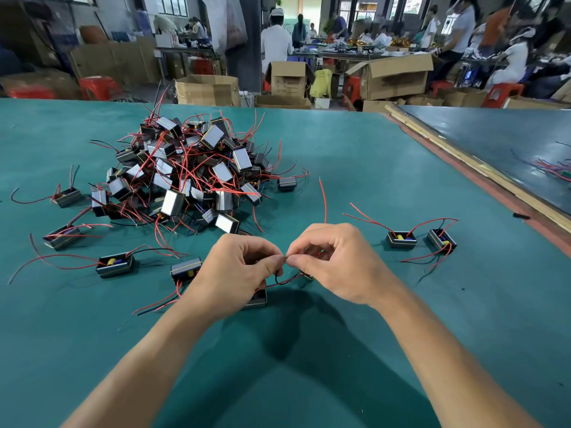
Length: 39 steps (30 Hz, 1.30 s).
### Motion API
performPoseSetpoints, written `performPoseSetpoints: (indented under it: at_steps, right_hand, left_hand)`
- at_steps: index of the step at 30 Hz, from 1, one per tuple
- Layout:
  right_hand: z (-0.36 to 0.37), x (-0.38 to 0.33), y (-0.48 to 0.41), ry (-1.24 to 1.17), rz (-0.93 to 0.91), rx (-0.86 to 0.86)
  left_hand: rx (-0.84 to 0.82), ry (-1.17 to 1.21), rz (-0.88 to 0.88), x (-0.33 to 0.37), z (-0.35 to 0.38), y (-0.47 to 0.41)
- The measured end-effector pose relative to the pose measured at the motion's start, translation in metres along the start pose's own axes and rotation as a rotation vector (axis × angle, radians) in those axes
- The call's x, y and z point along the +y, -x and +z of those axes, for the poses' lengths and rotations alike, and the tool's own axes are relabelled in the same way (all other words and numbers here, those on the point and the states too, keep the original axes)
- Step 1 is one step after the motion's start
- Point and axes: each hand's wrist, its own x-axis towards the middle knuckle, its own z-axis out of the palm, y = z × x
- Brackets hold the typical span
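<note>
My left hand (238,270) and my right hand (333,261) meet at their fingertips over the green table (340,156). Both pinch thin wire ends between thumb and forefinger. A red and black wire (285,281) loops down from the pinch to a small black box module (258,299), mostly hidden under my left hand. A second small module (306,275) peeks out under my right hand. One red wire (323,200) rises behind my right hand.
A big heap of black box modules with red wires (191,174) lies at the left back. Loose modules lie around it, such as one (115,266) at the left. Two modules (401,240) (441,240) sit to the right. A second table (494,143) adjoins at the right. Cardboard boxes and people stand beyond.
</note>
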Motion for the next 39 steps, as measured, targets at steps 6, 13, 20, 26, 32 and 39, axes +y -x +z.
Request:
performPoseSetpoints:
  at_steps: [6, 13, 20, 26, 32, 39]
  right_hand:
    - [0.001, 0.000, -0.001, 0.004, 0.006, -0.003]
    - [0.002, -0.001, 0.000, -0.009, 0.026, -0.014]
    - [0.001, -0.002, 0.001, 0.076, 0.082, -0.060]
    - [0.004, -0.001, 0.000, 0.034, 0.083, -0.013]
    - [0.003, 0.002, 0.001, 0.000, 0.061, 0.007]
    - [0.003, 0.008, 0.000, 0.040, 0.068, -0.003]
  left_hand:
    - [-0.020, 0.004, 0.011, -0.002, 0.001, 0.000]
    - [-0.029, 0.003, 0.044, -0.003, 0.002, -0.001]
    - [-0.012, -0.063, 0.109, -0.005, 0.005, -0.001]
    - [0.030, -0.127, 0.141, -0.009, 0.007, -0.001]
    - [0.017, -0.089, 0.062, -0.010, 0.007, -0.003]
    - [0.014, 0.000, 0.041, -0.006, 0.006, -0.003]
